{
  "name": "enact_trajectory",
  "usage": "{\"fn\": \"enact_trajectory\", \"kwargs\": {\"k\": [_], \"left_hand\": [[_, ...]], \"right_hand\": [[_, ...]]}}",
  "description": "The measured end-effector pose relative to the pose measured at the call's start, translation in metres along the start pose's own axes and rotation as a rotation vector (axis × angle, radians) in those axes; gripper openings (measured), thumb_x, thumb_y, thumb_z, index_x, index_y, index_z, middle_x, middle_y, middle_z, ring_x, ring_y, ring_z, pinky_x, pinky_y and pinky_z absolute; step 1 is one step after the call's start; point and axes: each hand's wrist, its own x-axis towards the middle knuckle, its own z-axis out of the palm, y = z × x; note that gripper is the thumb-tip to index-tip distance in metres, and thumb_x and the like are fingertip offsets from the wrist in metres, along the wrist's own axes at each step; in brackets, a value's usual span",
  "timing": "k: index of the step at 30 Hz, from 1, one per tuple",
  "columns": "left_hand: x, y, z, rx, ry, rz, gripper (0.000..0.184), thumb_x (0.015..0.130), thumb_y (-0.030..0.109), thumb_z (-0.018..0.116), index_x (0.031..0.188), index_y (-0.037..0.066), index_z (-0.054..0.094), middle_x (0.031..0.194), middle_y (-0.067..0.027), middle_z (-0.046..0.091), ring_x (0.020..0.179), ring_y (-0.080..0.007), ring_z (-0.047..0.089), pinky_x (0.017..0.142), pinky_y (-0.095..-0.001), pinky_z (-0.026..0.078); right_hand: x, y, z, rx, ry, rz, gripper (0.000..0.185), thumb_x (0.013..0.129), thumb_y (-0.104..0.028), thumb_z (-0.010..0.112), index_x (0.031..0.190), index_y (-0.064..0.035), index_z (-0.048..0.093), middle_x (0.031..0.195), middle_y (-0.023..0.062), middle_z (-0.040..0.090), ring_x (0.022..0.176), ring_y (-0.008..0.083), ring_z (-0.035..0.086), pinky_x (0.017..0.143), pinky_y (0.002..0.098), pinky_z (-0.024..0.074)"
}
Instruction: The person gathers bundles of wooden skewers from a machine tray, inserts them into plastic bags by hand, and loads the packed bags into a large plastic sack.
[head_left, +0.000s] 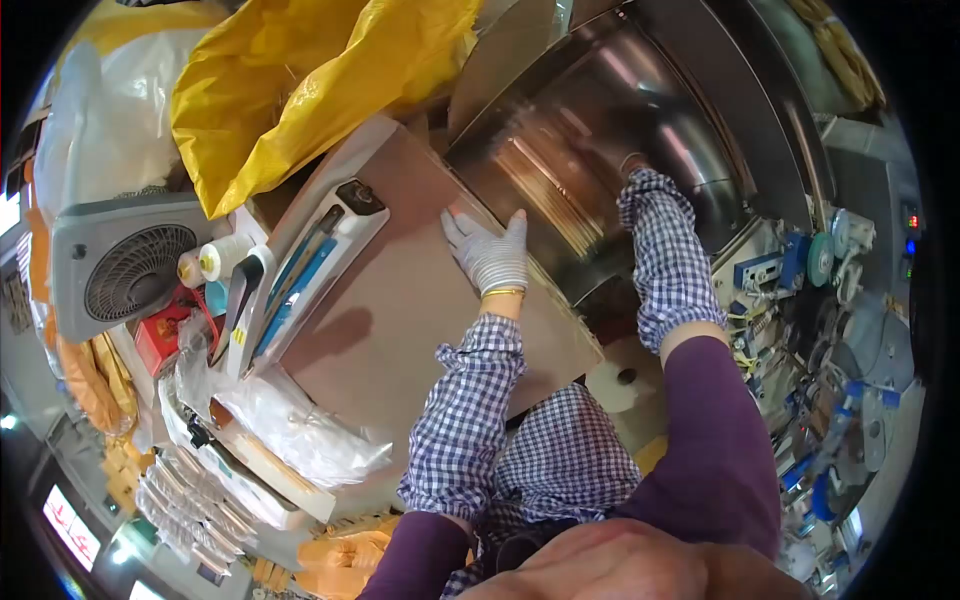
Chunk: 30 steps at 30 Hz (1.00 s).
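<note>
My left hand (490, 250), in a pale thin glove with a yellow band at the wrist, rests with fingers spread at the edge of a brown tabletop (400, 260). It holds nothing. My right hand (598, 158) reaches into a dark, shiny metal trough (690, 130). Motion blur smears its fingers, so their grip does not show. Close beside it in the trough lies a bundle of thin, light-brown sticks (550, 195), partly blurred. Whether the right hand touches them, I cannot tell. Both forearms wear checked sleeve covers.
On the tabletop's left side lies a white tray (330, 260) with blue and dark strips. Further left are a grey fan (140, 265), thread spools (225, 258) and clear plastic bags (300, 425). A yellow sack (310, 90) stands behind. Machinery (800, 270) lines the right.
</note>
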Motion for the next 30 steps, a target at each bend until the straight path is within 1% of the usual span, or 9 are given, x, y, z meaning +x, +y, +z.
{"fn": "enact_trajectory", "kwargs": {"k": [5,7,14,20,22,24,25,27,30], "left_hand": [[0.009,0.021,-0.013,0.106,0.017,-0.145,0.093,0.065,0.040,0.071,0.130,-0.007,0.023,0.133,-0.0172,0.029,0.120,-0.0311,0.033,0.100,-0.0352,0.030],[0.010,0.004,-0.012,-0.835,-0.140,-0.092,0.077,0.071,0.033,0.069,0.126,-0.004,0.031,0.125,-0.0150,0.042,0.114,-0.0270,0.042,0.096,-0.0357,0.037],[-0.052,-0.086,-0.115,-1.492,-0.483,-0.343,0.070,0.073,0.031,0.066,0.129,0.006,0.033,0.119,-0.0120,0.047,0.104,-0.0249,0.051,0.091,-0.0367,0.042],[-0.042,-0.235,-0.171,-1.249,-0.495,-0.219,0.069,0.078,0.041,0.058,0.128,0.000,0.034,0.127,-0.0161,0.041,0.115,-0.0277,0.042,0.098,-0.0377,0.034],[-0.036,-0.278,-0.169,-0.193,0.051,0.210,0.070,0.080,0.042,0.054,0.128,-0.003,0.033,0.128,-0.0168,0.038,0.117,-0.0280,0.038,0.099,-0.0361,0.029],[-0.038,-0.308,-0.167,-0.344,0.155,0.205,0.071,0.080,0.044,0.055,0.127,-0.005,0.034,0.128,-0.0179,0.037,0.118,-0.0280,0.036,0.099,-0.0359,0.029],[-0.045,-0.321,-0.168,-0.467,0.257,0.193,0.073,0.079,0.046,0.055,0.125,-0.007,0.034,0.128,-0.0189,0.035,0.119,-0.0281,0.034,0.098,-0.0356,0.029],[-0.058,-0.338,-0.167,-0.414,0.290,0.248,0.073,0.080,0.046,0.055,0.125,-0.007,0.034,0.129,-0.0190,0.034,0.117,-0.0282,0.036,0.097,-0.0353,0.030],[-0.060,-0.337,-0.162,-0.519,0.359,0.300,0.069,0.082,0.045,0.051,0.125,-0.006,0.035,0.125,-0.0167,0.038,0.113,-0.0255,0.040,0.096,-0.0343,0.031]], "right_hand": [[-0.048,-0.075,0.060,0.679,-0.428,-0.058,0.072,0.072,-0.048,0.062,0.120,0.0017,0.042,0.115,0.0119,0.050,0.108,0.0211,0.044,0.094,0.0292,0.0332],[-0.078,-0.123,0.041,1.081,-0.547,-0.228,0.072,0.071,-0.047,0.064,0.120,0.0012,0.042,0.112,0.0095,0.051,0.108,0.0179,0.043,0.095,0.0291,0.0330],[-0.177,-0.215,0.056,1.035,-0.605,-0.213,0.081,0.063,-0.045,0.072,0.120,0.0021,0.040,0.117,0.0147,0.049,0.109,0.0208,0.045,0.094,0.0308,0.0343],[-0.219,-0.257,0.113,0.661,-0.478,-0.198,0.069,0.069,-0.037,0.069,0.119,0.0030,0.042,0.114,0.0176,0.051,0.109,0.0241,0.046,0.094,0.0316,0.0353],[-0.175,-0.196,0.157,0.640,-0.233,-0.102,0.044,0.079,-0.018,0.061,0.116,0.0004,0.046,0.106,0.0130,0.054,0.097,0.0221,0.052,0.087,0.0307,0.0413],[-0.124,-0.161,0.126,0.666,0.418,-0.172,0.043,0.081,-0.015,0.057,0.120,-0.0019,0.043,0.094,0.0073,0.054,0.073,0.0149,0.054,0.065,0.0248,0.0456],[-0.082,-0.131,0.125,0.651,0.510,-0.173,0.050,0.078,-0.021,0.059,0.122,-0.0028,0.044,0.108,0.0156,0.056,0.100,0.0255,0.054,0.084,0.0303,0.0426],[-0.041,-0.130,0.110,0.735,0.258,0.263,0.053,0.079,-0.022,0.058,0.126,-0.0038,0.040,0.112,0.0158,0.054,0.103,0.0262,0.052,0.087,0.0307,0.0409],[0.105,-0.034,0.136,0.728,0.322,-0.109,0.043,0.085,-0.030,0.049,0.119,-0.0031,0.046,0.111,0.0120,0.055,0.077,0.0240,0.058,0.075,0.0319,0.0449]]}}
